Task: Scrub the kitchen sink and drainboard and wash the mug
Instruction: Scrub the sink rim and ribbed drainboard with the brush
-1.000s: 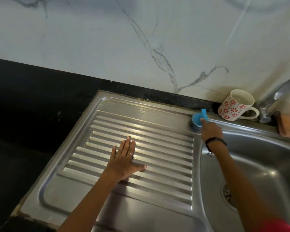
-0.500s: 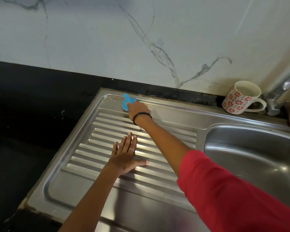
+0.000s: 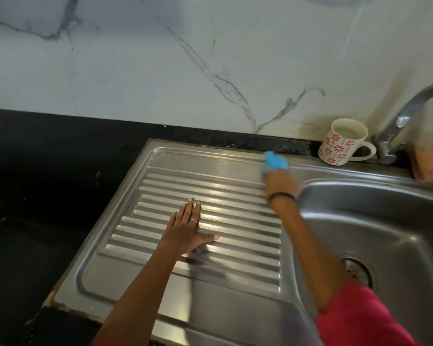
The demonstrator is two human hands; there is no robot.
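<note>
We have our left hand flat on the ribbed drainboard, fingers straight and spread, bracing. Our right hand grips the blue scrubber, fingers curled round it, pressing it on the drainboard's far rim just left of the sink. The scrubber looks light and soft; we judge a grip from above suits it. Wet steel will likely be slippery. The mug stands on the far surface, right of the scrubber, beside the tap; being ceramic, it is probably fragile, best taken by its handle. We count one mug, one scrubber, one sink, one drainboard.
</note>
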